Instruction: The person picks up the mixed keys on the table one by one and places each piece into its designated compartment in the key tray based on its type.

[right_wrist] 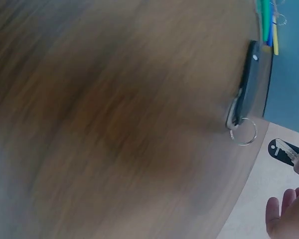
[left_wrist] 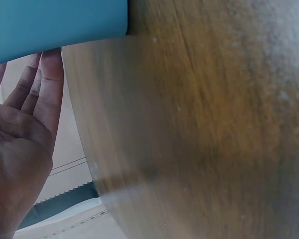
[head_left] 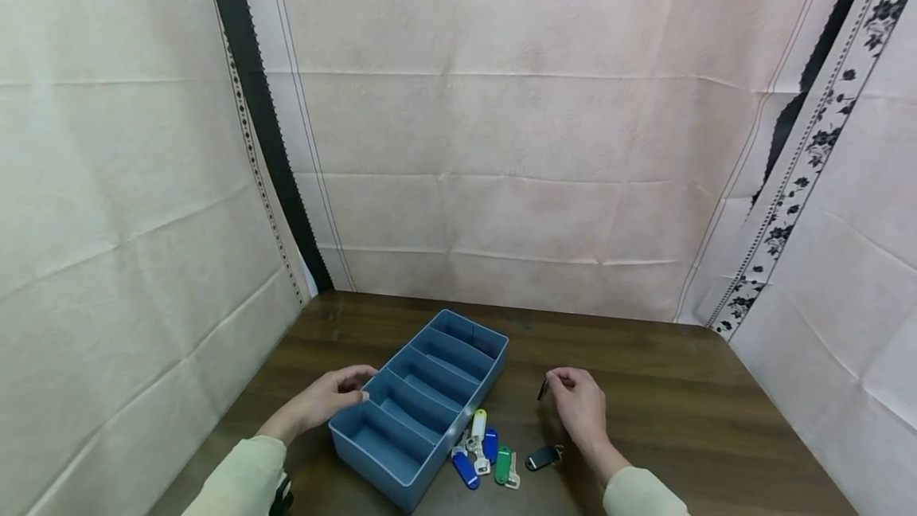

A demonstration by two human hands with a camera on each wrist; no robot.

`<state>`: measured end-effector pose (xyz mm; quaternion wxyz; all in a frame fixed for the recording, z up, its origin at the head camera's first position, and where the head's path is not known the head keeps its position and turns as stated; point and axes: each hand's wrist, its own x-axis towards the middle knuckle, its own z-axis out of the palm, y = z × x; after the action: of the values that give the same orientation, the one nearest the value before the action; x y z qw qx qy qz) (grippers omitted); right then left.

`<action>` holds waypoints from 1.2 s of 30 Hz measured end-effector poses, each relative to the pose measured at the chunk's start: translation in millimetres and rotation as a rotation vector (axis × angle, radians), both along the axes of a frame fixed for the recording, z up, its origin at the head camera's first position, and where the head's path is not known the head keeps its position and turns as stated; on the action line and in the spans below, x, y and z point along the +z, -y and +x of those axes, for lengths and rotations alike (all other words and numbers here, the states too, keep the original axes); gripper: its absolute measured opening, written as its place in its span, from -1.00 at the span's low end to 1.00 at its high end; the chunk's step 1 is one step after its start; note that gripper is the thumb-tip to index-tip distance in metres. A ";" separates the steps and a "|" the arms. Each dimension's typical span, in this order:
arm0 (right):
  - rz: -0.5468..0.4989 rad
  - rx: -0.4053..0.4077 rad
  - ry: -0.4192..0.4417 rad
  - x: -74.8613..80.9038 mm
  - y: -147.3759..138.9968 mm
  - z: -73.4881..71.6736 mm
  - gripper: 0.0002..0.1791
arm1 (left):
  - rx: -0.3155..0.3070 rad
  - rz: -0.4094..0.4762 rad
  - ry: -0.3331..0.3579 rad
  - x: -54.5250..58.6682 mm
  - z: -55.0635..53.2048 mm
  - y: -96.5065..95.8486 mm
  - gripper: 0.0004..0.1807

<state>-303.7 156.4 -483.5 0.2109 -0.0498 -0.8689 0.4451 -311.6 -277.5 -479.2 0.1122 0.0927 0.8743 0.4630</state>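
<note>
My left hand [head_left: 325, 402] touches the left rim of a blue divided box [head_left: 408, 492]. In the left wrist view, its fingers [left_wrist: 50, 84] look fairly straight and their tips pass out of sight behind the box wall. Above the table at the right, my right hand [head_left: 579, 404] pinches a key with a black tag [right_wrist: 284, 152]. Below that hand, another black-tagged key [head_left: 543, 458] with a ring lies on the table. Beside the box lie several tagged keys: a yellow tag [head_left: 479, 423], a green tag [head_left: 503, 465] and blue tags [head_left: 466, 471].
The box stands at a slant on a brown wooden table [head_left: 666, 420], split by dividers into several compartments. Pale cloth hangings [head_left: 501, 142] rise behind the table and along both sides.
</note>
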 end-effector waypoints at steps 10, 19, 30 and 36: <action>-0.123 -0.034 -0.017 7.4 9.3 -4.3 -0.80 | 0.004 -0.016 0.002 0.2 -0.5 1.5 -0.57; -0.151 -0.016 -0.004 16.0 9.2 -6.8 -0.77 | 0.016 -0.021 0.017 1.4 0.9 0.4 -0.58; -0.124 0.009 0.015 20.2 11.2 -17.5 -0.76 | 0.004 -0.011 0.011 1.5 0.2 -1.0 -0.57; -0.139 0.039 0.029 17.9 19.2 -20.3 -0.77 | -0.014 -0.003 0.004 2.6 0.6 -0.1 -0.56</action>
<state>-324.1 137.2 -465.6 0.1858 -0.0539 -0.8395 0.5077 -311.0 -277.5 -476.6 0.1172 0.0975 0.8740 0.4613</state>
